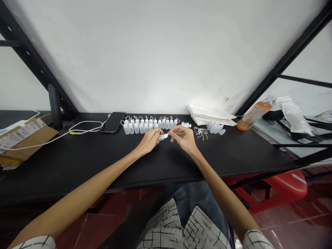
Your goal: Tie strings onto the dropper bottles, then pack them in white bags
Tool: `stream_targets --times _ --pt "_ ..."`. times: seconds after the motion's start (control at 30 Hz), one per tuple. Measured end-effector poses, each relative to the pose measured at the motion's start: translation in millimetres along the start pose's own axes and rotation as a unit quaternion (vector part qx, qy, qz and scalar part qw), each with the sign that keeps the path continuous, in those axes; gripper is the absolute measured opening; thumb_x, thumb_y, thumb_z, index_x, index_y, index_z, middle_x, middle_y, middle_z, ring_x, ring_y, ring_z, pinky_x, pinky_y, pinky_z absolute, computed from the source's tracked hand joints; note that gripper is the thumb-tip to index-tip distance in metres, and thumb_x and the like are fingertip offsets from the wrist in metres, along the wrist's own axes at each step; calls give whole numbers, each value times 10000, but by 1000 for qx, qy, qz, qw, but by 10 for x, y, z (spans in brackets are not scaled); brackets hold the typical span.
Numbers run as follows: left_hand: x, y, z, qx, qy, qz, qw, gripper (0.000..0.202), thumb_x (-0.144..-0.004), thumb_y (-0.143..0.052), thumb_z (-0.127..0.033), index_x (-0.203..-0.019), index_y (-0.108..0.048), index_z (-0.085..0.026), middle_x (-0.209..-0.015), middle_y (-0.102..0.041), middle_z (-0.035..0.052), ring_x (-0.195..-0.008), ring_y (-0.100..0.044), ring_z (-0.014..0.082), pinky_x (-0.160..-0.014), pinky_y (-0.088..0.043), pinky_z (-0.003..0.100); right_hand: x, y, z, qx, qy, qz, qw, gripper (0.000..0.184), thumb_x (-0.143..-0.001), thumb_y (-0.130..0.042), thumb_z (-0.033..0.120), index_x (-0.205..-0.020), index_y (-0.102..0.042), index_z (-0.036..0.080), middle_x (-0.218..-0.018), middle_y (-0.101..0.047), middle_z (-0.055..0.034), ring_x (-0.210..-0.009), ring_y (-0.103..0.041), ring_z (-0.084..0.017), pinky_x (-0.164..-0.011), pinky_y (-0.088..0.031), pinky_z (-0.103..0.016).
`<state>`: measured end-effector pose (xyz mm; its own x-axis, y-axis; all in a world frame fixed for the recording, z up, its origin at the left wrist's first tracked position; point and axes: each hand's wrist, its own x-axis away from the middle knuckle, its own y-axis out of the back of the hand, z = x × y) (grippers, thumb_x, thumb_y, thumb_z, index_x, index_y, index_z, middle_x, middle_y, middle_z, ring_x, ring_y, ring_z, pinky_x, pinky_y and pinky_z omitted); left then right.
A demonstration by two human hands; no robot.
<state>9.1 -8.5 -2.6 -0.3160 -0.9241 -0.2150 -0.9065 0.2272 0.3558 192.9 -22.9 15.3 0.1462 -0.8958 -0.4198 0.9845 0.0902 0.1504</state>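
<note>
Above the black table, my left hand (150,139) is closed around a small clear plastic dropper bottle (161,137), which lies tilted with its white cap (166,136) pointing right. The thumb and fingertips of my right hand (183,137) pinch at the tip of that cap; a finer part between them is too small to make out. Just behind my hands stand rows of capped squeeze bottles (136,128) with white loop straps. Right of my right hand lie loose white straps (201,132), small white caps (186,124) and uncapped bottles (215,127).
A black phone (113,122) with a white cable (88,129) lies left of the bottles. White paper sheets (210,116) and an orange drink bottle (255,114) are at the right. A cardboard package (28,136) sits far left. Black shelf posts (285,62) flank the table (109,162).
</note>
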Motion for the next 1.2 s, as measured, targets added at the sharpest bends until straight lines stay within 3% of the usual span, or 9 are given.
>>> stream_targets --times 0.23,0.37,0.5,0.9,1.07,1.2 --pt "-21 -48 -36 134 95 -17 986 187 -913 -391 -225 -845 -551 -158 -533 -369 -59 -396 -342 58 -388 -251 158 -75 -67 -76 -4 0 14 1000 254 -768 -716 391 -800 -607 164 -612 -608 -6 -522 -604 -137 -407 -397 -216" --pt "-32 -41 -43 142 103 -23 984 181 -914 -381 -186 -836 -542 -161 -486 -328 -76 -364 -307 54 -372 -215 156 -83 -118 -129 92 60 19 994 168 -865 -589 322 -896 -655 170 -649 -622 -14 -534 -603 -130 -475 -456 -242" --pt "-42 -28 -35 116 90 -32 989 193 -911 -376 -181 -816 -543 -161 -475 -339 -75 -361 -317 58 -374 -249 162 -10 -143 -144 165 105 23 980 220 -913 -525 309 -891 -692 168 -684 -636 -38 -571 -608 -133 -487 -463 -239" --pt "-94 -35 116 53 52 -17 997 232 -920 -341 -279 -874 -539 -167 -485 -380 -67 -389 -381 82 -413 -272 184 51 -135 -214 31 29 36 998 321 -795 -695 444 -961 -695 169 -938 -660 -84 -691 -675 -177 -427 -488 -232" --pt "-60 -35 61 -20 11 -25 999 246 -916 -335 -284 -846 -542 -170 -526 -426 -51 -460 -430 103 -498 -347 219 60 -130 -203 59 3 39 997 366 -826 -637 518 -909 -667 163 -705 -626 -28 -581 -603 -143 -454 -459 -241" --pt "-26 -38 -21 -84 -11 -20 996 275 -918 -301 -261 -835 -547 -169 -552 -468 -35 -527 -486 132 -597 -399 258 58 -129 -166 173 20 43 984 432 -905 -515 546 -696 -596 176 -520 -530 15 -481 -486 -111 -496 -382 -244"
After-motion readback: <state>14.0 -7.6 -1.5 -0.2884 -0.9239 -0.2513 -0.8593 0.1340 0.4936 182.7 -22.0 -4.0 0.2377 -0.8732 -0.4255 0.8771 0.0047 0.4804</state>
